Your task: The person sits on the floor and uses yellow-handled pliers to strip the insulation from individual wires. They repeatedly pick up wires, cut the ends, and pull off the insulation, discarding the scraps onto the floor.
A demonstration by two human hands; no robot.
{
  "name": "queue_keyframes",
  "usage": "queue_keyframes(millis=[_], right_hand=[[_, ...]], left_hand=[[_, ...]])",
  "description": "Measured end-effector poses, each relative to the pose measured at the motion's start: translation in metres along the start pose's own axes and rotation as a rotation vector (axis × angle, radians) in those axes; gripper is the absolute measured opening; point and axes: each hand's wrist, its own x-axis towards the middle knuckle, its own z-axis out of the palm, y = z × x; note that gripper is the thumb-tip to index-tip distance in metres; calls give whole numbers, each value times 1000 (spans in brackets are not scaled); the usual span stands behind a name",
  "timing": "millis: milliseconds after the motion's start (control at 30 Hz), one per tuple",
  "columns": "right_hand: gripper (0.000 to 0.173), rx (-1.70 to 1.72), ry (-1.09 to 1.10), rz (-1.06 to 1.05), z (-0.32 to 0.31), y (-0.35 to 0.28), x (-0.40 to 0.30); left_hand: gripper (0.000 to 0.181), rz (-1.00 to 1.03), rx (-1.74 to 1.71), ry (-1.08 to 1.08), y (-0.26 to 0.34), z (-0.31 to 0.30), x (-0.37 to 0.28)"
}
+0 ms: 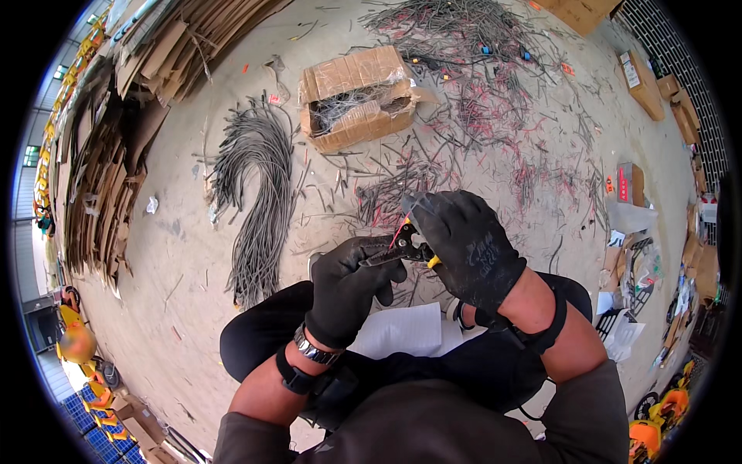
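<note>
My right hand (472, 246), in a black work glove, grips wire-stripping pliers (404, 242) with yellow on their handles. Facing it is my left hand (353, 284), gloved alike, its fingers at the jaws of the pliers; a thin red wire (400, 231) runs up across the jaws. Whether my left fingers pinch that wire cannot be made out. Beyond my hands, short cut pieces of grey and red cable (400, 185) lie scattered on the concrete floor. A thick bundle of long grey cables (264, 191) curves across the floor to the left.
An open cardboard box (356, 124) holding plastic wrap stands ahead. A large heap of cable scraps (452, 26) lies behind it. Flattened cardboard (101, 203) is stacked at the left. Boxes and packaging (629, 261) line the right. White foam sheet (406, 330) lies between my legs.
</note>
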Motion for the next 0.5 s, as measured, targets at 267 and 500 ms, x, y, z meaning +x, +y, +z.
queue_keyframes(millis=[267, 500], right_hand=[[53, -33, -7, -10, -2, 0, 0], [53, -14, -38, 21, -6, -3, 2]], left_hand=[[19, -14, -36, -25, -1, -2, 0], [19, -2, 2, -27, 1, 0, 0]])
